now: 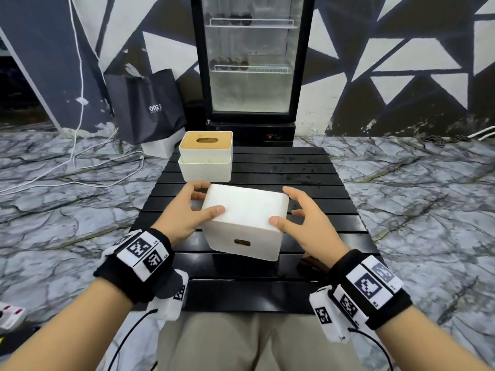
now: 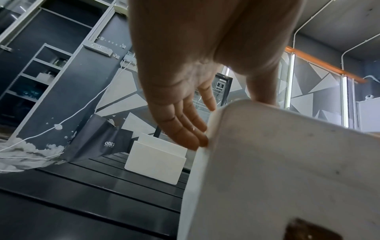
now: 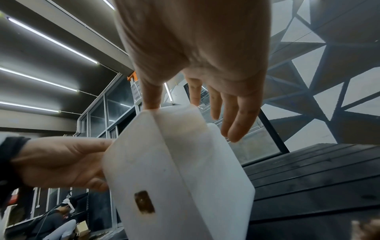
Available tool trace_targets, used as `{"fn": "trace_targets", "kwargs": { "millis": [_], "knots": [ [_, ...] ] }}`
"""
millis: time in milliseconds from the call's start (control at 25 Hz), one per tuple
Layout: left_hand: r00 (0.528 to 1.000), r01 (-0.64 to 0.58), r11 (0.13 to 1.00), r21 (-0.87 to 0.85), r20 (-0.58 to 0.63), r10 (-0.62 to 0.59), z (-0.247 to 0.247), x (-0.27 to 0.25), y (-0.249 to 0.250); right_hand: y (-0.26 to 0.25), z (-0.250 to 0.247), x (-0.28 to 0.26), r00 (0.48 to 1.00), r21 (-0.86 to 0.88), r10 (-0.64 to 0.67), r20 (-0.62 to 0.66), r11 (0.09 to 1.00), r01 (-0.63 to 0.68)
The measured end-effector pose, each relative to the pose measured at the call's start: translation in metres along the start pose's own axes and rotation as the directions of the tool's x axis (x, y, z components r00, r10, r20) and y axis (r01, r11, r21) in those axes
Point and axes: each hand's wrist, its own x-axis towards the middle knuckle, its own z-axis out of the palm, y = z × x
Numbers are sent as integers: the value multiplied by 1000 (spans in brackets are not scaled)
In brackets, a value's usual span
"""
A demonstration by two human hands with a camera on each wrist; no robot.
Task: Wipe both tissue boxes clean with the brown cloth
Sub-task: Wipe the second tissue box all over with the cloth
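A plain white tissue box (image 1: 243, 220) is held tilted over the black slatted table (image 1: 308, 178), a small brown slot on its near face. My left hand (image 1: 206, 199) grips its left end, thumb on the top face and fingers (image 2: 185, 129) against the far side. My right hand (image 1: 286, 207) is at the right end with its thumb on the near corner and its fingers (image 3: 236, 126) straight and spread. The second tissue box (image 1: 205, 156), white with a bamboo lid, stands at the table's far left. A dark brown bit of cloth (image 1: 310, 262) peeks out under my right wrist.
A glass-door fridge (image 1: 251, 62) stands just behind the table. A dark paper bag (image 1: 146, 105) and white cables (image 1: 80, 145) lie on the marble floor to the left. My knees (image 1: 241, 341) are under the table's near edge.
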Motion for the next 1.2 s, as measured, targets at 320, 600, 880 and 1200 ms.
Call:
{"fn": "trace_targets", "kwargs": {
  "millis": [320,600,880,1200],
  "knots": [
    [934,89,994,59,342,-104,-19,-21,-12,14,-5,-9,949,48,103,298,991,-123],
    [957,9,999,40,288,-20,-15,-34,-9,13,-7,-17,961,142,43,273,986,-85],
    [985,-36,999,18,172,32,9,-43,-24,19,-2,-21,977,82,19,213,996,-38],
    [987,-55,991,121,155,36,29,-44,-45,49,12,-24,981,-16,-16,193,1000,20]
  ]
}}
